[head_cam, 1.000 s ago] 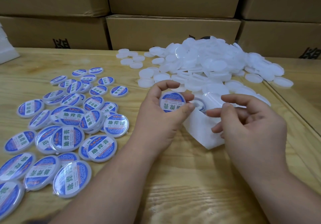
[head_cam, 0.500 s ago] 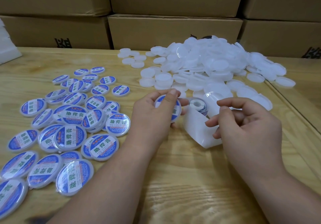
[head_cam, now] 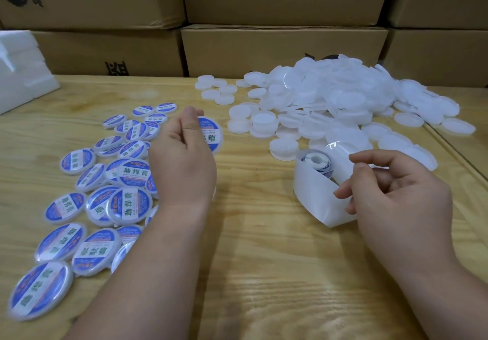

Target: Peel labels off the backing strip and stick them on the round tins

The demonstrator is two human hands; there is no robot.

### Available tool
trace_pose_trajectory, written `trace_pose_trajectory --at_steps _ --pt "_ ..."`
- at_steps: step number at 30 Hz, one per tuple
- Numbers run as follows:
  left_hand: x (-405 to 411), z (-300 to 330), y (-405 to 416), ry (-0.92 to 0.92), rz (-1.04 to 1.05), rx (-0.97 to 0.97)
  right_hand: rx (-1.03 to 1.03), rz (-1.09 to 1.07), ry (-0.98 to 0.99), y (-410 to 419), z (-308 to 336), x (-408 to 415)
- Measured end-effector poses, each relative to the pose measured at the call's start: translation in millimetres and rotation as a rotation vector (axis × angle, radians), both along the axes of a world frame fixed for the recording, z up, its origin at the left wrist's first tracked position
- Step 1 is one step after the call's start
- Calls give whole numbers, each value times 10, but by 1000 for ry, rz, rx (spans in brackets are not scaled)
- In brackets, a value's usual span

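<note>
Now a tin got its sticker.
Left hand (head_cam: 182,165) gripped a round white blue-labelled tin (head_cam: 211,133); right hand (head_cam: 396,197) pinched the white backing strip (head_cam: 314,194).

labelled tins (head_cam: 87,181) left on table (head_cam: 264,273), plain tins (head_cam: 330,102) right, boxes (head_cam: 282,46) behind

Wooden table (head_cam: 250,273) — labelled tins (head_cam: 129,205) (left), blank tins (head_cam: 330,102).

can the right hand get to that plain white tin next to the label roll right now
Probably not freely: the right hand is pinching the backing strip, though the white tin lies uncovered just beyond the label roll.
</note>
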State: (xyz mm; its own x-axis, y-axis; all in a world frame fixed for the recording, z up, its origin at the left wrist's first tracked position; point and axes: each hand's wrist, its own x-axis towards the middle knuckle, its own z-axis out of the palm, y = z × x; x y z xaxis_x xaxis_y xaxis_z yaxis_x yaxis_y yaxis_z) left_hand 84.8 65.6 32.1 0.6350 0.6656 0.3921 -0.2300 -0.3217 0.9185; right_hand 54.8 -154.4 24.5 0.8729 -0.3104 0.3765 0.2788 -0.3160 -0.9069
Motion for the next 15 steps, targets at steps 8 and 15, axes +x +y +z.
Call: trace_pose_trajectory --at_steps 8,15 --pt "-87 101 281 7 132 -67 14 13 6 18 5 -11" --pt "-65 90 416 245 343 32 17 12 11 20 1 2"
